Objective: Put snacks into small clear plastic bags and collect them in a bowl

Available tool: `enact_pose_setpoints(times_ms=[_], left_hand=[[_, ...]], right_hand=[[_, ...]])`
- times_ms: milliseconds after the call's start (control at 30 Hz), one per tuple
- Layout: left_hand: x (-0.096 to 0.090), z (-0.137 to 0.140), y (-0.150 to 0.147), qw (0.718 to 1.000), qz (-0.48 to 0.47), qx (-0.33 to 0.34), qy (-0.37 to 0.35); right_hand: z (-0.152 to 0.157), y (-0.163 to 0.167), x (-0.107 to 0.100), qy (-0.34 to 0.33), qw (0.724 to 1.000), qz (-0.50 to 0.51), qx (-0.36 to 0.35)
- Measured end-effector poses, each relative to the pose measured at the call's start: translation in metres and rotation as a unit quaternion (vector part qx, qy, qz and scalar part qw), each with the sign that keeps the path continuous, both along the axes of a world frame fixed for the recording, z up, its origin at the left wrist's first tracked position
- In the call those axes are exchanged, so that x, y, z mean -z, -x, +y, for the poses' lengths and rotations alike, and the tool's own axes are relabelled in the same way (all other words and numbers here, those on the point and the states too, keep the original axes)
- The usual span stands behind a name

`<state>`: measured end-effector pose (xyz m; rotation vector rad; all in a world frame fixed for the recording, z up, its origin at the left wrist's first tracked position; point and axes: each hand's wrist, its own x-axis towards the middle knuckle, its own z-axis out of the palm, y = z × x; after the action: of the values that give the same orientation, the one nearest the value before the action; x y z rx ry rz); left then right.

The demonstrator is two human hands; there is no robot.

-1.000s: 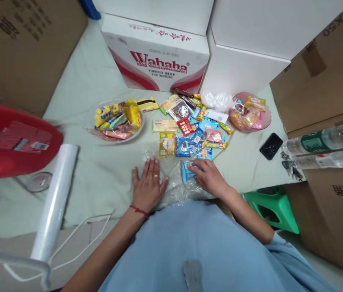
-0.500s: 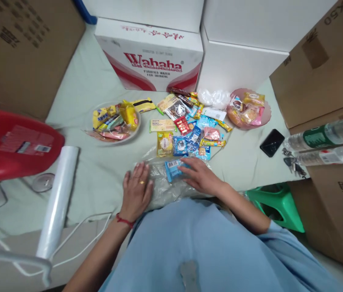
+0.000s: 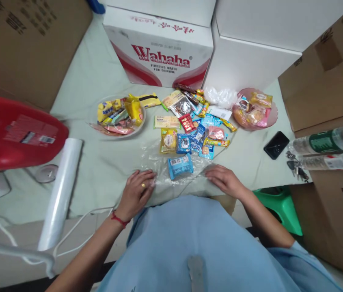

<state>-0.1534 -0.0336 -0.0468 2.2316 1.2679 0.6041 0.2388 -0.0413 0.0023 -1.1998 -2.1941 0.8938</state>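
Observation:
A light-blue wrapped snack packet (image 3: 180, 166) lies on a sheet of clear plastic film (image 3: 162, 180), between my two hands. At the film's left edge, my left hand (image 3: 138, 190) rests palm down, its fingers stretched and its thumb apart. My right hand (image 3: 225, 181) lies low at the film's right edge, fingers extended and close together; its thumb is hard to make out. Just beyond the film is a loose pile of small snacks, among them a yellow packet (image 3: 168, 140), a dark-blue packet (image 3: 184, 143) and a red packet (image 3: 186, 123).
A clear bowl of snacks (image 3: 143, 126) stands left, a pink bowl (image 3: 276, 117) right. Behind them is a Wahaha carton (image 3: 162, 44). A film roll (image 3: 60, 194) and red object (image 3: 16, 134) lie left; a phone (image 3: 276, 145), keys (image 3: 296, 168) and bottles (image 3: 329, 142) sit right.
My right hand has left the light-blue packet and moved right to the film's edge. The film's near edge now shows in front of my body. My left hand stays at the left side.

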Motion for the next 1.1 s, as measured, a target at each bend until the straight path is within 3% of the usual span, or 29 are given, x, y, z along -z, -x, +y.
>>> enact_pose_setpoints(times_ms=[100, 267, 367, 467, 633, 833, 900, 1000, 1100], left_hand=[[-0.004, 0.013, -0.010, 0.996, -0.032, -0.082, 0.028], [-0.006, 0.029, -0.034, 0.964, 0.076, -0.253, 0.025], [-0.003, 0.031, -0.046, 0.942, 0.116, -0.314, 0.017], [0.002, 0.033, -0.051, 0.932, 0.091, -0.352, 0.003], [0.001, 0.039, -0.052, 0.925, 0.032, -0.378, 0.007], [-0.009, 0.056, -0.050, 0.926, 0.053, -0.369, 0.060], [-0.010, 0.061, -0.049, 0.927, 0.069, -0.359, 0.083], [-0.009, 0.066, -0.047, 0.929, 0.092, -0.342, 0.104], [-0.006, 0.069, -0.046, 0.929, 0.098, -0.339, 0.107]], right_hand=[[0.030, -0.001, -0.012, 0.051, 0.998, -0.001, 0.037], [0.075, 0.000, -0.008, 0.099, 0.990, -0.082, 0.062], [0.094, 0.009, -0.013, 0.075, 0.978, -0.182, 0.069], [0.111, 0.032, -0.023, 0.008, 0.969, -0.235, 0.082], [0.140, 0.086, -0.020, -0.048, 0.967, -0.243, 0.060], [0.165, 0.113, -0.013, 0.038, 0.965, -0.257, 0.046], [0.164, 0.112, -0.020, 0.055, 0.973, -0.222, 0.006], [0.146, 0.107, -0.031, 0.006, 0.979, -0.177, -0.098], [0.111, 0.105, -0.036, -0.046, 0.954, -0.213, -0.208]])
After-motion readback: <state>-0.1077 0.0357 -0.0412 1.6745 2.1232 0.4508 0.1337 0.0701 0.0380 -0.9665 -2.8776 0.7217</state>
